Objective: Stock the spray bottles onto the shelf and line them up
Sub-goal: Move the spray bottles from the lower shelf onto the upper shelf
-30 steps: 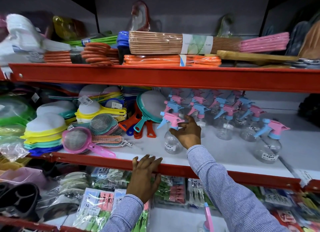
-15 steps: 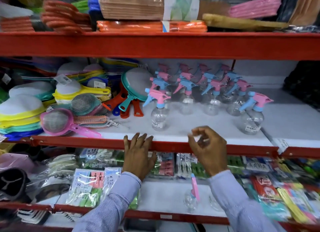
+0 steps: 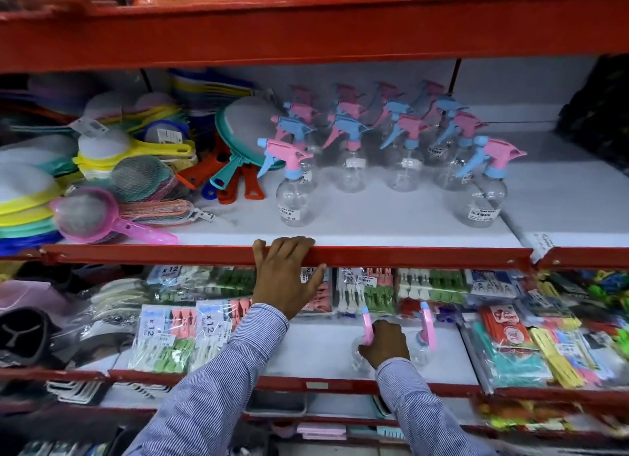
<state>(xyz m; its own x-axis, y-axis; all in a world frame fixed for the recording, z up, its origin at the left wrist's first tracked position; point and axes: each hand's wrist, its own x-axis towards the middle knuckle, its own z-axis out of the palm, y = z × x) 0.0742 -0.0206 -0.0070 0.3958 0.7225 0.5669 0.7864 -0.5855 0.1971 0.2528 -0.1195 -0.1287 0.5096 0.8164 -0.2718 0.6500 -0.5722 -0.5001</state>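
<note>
Several clear spray bottles with pink and blue trigger heads stand in rows on the white middle shelf [image 3: 374, 225]. One front bottle [image 3: 294, 196] stands at the left of the group and another [image 3: 483, 200] at the right. On the shelf below, my right hand [image 3: 386, 345] is closed around a clear spray bottle with a pink trigger [image 3: 367, 329]. A second loose bottle [image 3: 423, 338] stands just right of it. My left hand [image 3: 286, 275] rests on the middle shelf's red front rim, fingers hooked over the edge.
Plastic strainers [image 3: 85, 213] and paddles crowd the left of the middle shelf. Packs of clothes pegs [image 3: 163, 336] and other packets [image 3: 510, 339] flank my right hand. A red beam [image 3: 306, 29] runs overhead. A dark bag [image 3: 599, 115] sits at far right.
My right hand let go of the front left bottle on the middle shelf, dropped to the lower shelf and closed on a bottle there. The view tilted down. My left hand stayed on the rim.
</note>
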